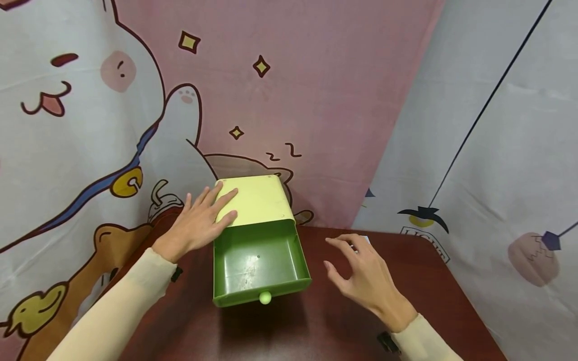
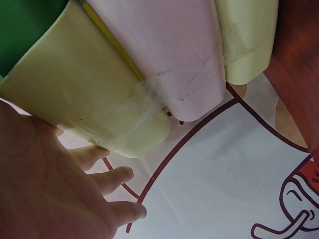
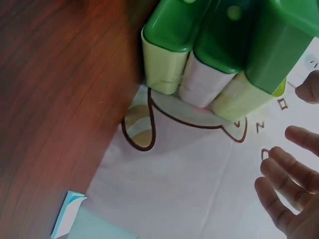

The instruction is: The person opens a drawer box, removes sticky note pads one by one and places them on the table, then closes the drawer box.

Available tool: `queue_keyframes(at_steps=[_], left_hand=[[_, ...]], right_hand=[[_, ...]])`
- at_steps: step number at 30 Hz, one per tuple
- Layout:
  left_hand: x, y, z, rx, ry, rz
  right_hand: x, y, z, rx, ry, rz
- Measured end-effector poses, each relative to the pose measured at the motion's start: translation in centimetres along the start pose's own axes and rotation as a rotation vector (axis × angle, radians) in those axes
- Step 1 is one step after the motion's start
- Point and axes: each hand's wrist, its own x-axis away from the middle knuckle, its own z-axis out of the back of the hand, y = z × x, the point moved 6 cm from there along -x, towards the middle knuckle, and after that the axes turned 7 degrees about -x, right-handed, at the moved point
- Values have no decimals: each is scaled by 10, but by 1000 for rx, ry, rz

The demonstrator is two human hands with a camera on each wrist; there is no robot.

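Observation:
A small stacked drawer unit (image 1: 255,198) stands on the table, its top tier pale yellow. The green top drawer (image 1: 257,255) is pulled out and holds nothing visible; a round light-green knob (image 1: 265,298) sits on its front. My left hand (image 1: 198,220) rests on the unit's top with fingers spread, near the left edge. To the right of the drawer, my right hand (image 1: 366,276) hovers apart from it, fingers loosely bent and holding nothing. Side on, the right wrist view shows a pink middle tier (image 3: 207,82) and a lower yellow tier (image 3: 162,67), with both drawers closed.
The unit stands on a dark red-brown table (image 1: 406,281). Behind it hangs a cloth with cartoon prints (image 1: 325,100). A small white and light-blue box (image 3: 68,215) lies by the table's back edge, mostly hidden by my right hand in the head view.

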Motion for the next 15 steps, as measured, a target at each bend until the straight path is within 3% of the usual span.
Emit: queue_keyframes(at_steps=[15], left_hand=[[0,0,0,1,-1,0]], right_hand=[[-10,-66,12,-170,195,353]])
